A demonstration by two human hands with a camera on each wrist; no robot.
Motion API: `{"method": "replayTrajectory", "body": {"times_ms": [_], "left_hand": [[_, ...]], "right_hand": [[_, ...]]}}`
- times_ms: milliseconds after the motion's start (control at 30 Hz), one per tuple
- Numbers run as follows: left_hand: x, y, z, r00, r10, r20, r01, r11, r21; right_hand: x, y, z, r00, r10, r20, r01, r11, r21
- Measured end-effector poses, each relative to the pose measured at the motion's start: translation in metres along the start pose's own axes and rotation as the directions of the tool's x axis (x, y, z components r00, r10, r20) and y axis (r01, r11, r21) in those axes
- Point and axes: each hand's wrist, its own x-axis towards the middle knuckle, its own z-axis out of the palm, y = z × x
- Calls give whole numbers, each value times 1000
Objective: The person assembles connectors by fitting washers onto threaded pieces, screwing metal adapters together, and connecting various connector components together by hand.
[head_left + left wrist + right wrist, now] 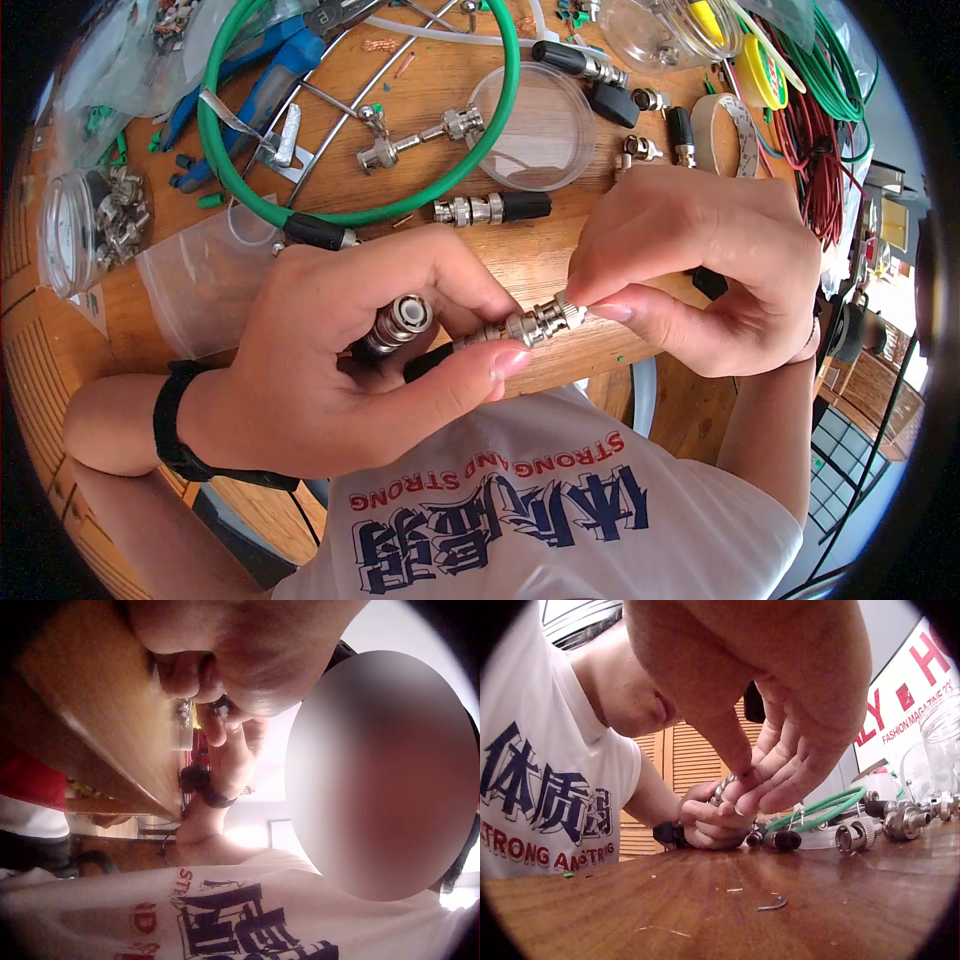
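Observation:
My left hand (pixel 295 350) pinches a silver BNC connector (pixel 545 320) between thumb and index finger, its front end pointing right. Further back in the same palm lies a second BNC connector (pixel 404 316), its round open end facing up. At the front end of the pinched connector, thumb and index fingertip of my right hand (pixel 715 265) grip the knurled metal tip. Both hands meet low over the table in the right wrist view, where fingers mostly hide the connector (pixel 721 787). In the left wrist view the left hand (pixel 255 645) covers most of the work.
Beyond the hands lie a green cable loop (pixel 212 150), blue-handled pliers (pixel 285 75), a clear round lid (pixel 540 130) and several loose connectors, one black-booted (pixel 490 208). A jar of metal parts (pixel 75 235) lies at left, red wire bundles (pixel 822 170) at right.

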Motion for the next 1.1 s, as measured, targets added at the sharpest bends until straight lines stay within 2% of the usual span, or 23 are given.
{"method": "replayTrajectory", "body": {"times_ms": [233, 300, 333, 367, 433, 467, 500, 567, 700, 800, 833, 900, 933, 1000, 1100], "left_hand": [[1, -3, 2, 999, 41, -23, -41, 999, -4], [1, -2, 3, 999, 25, -36, -25, 1000, -13], [1, -2, 3, 999, 26, -36, -26, 1000, -12], [2, -3, 3, 999, 39, -34, -39, 999, -7], [2, -3, 3, 998, 54, -31, -55, 999, 0], [2, -2, 3, 999, 48, -26, -48, 999, -6], [2, -2, 2, 999, 42, -20, -42, 999, -12], [1, -2, 2, 999, 37, -19, -37, 999, -12], [3, -6, 4, 998, 54, -30, -54, 998, -21], [1, -6, 3, 998, 56, -33, -56, 998, -4], [0, -7, 2, 998, 58, -30, -58, 998, 0], [0, -5, 2, 998, 60, -19, -60, 998, 8], [0, -4, 2, 998, 60, -16, -60, 998, 11], [0, -3, 1, 999, 50, -21, -49, 998, 51], [-1, -4, 2, 999, 38, -31, -36, 998, 42]], "right_hand": [[1, 1, -2, 999, -26, -32, 24, 999, -49], [4, -5, -13, 1000, 7, -21, -11, 976, -217], [3, -7, -16, 997, 8, -70, -33, 930, -365], [4, -8, -17, 997, 7, -71, -33, 930, -365], [6, -7, -19, 977, 12, -214, -148, 761, -631], [7, -6, -20, 971, -35, -237, -153, 672, -724], [9, -7, -20, 970, -34, -239, -155, 671, -725], [11, -7, -21, 954, -31, -299, -239, 522, -819], [9, -6, -20, 942, -22, -335, -295, 423, -857], [8, -7, -21, 936, 34, -350, -333, 404, -852], [8, -6, -21, 935, 32, -354, -336, 401, -852], [4, 0, -24, 928, 26, -371, -337, 483, -808], [1, 3, -27, 927, 26, -375, -340, 482, -807], [-5, 7, -34, 962, 26, -271, -253, 451, -856], [-6, 8, -33, 958, 33, -285, -271, 432, -860]]}}
